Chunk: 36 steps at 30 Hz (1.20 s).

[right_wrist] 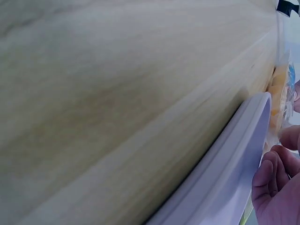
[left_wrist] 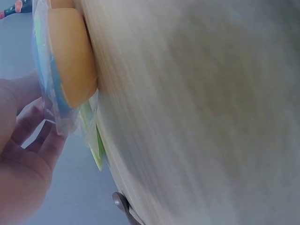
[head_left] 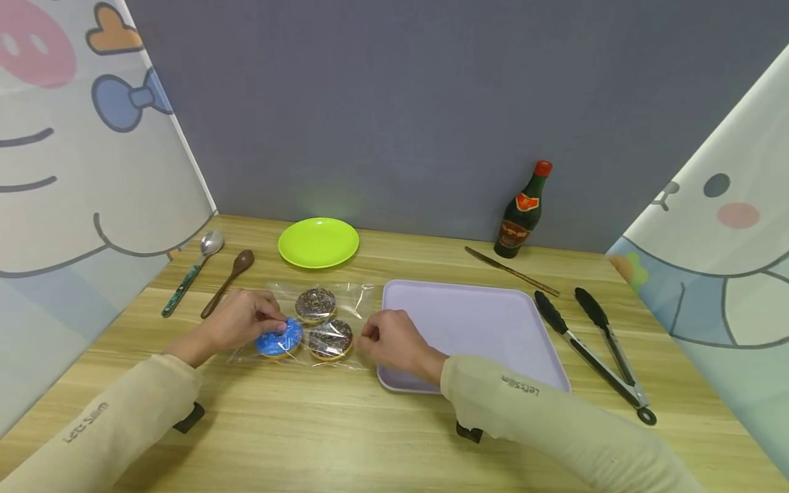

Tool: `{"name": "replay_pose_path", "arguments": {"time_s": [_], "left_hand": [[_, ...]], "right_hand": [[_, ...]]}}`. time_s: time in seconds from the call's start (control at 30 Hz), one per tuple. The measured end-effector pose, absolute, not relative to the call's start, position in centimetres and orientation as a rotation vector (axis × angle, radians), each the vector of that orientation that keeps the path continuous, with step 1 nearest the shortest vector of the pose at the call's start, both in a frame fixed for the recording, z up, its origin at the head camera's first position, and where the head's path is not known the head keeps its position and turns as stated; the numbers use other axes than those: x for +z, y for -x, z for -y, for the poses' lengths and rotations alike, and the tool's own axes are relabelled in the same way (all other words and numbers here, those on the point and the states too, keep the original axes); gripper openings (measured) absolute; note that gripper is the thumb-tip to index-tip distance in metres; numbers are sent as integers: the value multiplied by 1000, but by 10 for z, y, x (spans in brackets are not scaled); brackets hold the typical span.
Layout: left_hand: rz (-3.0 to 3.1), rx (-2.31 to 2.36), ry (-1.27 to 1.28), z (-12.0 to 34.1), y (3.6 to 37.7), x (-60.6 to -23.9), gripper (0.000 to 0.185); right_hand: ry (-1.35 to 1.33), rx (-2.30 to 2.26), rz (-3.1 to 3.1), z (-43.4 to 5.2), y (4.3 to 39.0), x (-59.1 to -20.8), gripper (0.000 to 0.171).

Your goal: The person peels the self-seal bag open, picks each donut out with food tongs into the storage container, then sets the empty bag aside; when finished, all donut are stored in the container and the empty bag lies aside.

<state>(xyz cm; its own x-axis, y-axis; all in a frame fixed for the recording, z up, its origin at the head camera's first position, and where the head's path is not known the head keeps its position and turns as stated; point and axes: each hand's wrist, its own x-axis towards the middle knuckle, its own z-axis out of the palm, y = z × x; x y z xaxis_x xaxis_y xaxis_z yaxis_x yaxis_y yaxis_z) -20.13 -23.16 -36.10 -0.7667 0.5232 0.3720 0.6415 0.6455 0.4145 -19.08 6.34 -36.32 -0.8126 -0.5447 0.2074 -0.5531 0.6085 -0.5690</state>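
Note:
A clear plastic bag (head_left: 364, 296) lies on the table with one blue doughnut (head_left: 279, 340) and two chocolate doughnuts (head_left: 331, 340) in it. My left hand (head_left: 243, 318) is at the bag's left end, fingers and thumb gripping the plastic over the blue doughnut. From the side, the left wrist view shows that doughnut's tan base (left_wrist: 72, 56) and the left fingers (left_wrist: 50, 149) against the plastic. At the opposite end, my right hand (head_left: 394, 342) pinches the bag's edge between curled fingers and thumb. Its wrist hovers over the left rim of a lilac tray (head_left: 481, 329).
A green plate (head_left: 318, 243) sits behind the bag. A metal spoon (head_left: 188, 281) and a wooden spoon (head_left: 229, 279) lie at left. Beyond the tray are a brown knife (head_left: 511, 271) and an upright dark bottle (head_left: 522, 216). Black-tipped tongs (head_left: 594, 356) lie spread at right.

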Motion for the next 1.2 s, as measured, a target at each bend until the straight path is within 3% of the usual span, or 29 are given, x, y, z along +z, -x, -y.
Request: {"name": "replay_pose_path", "arguments": {"time_s": [1.2], "left_hand": [[2644,-777,971,233,203,-361,10]], "right_hand": [[-756,1111,2788,-96,190,-375,17]]}}
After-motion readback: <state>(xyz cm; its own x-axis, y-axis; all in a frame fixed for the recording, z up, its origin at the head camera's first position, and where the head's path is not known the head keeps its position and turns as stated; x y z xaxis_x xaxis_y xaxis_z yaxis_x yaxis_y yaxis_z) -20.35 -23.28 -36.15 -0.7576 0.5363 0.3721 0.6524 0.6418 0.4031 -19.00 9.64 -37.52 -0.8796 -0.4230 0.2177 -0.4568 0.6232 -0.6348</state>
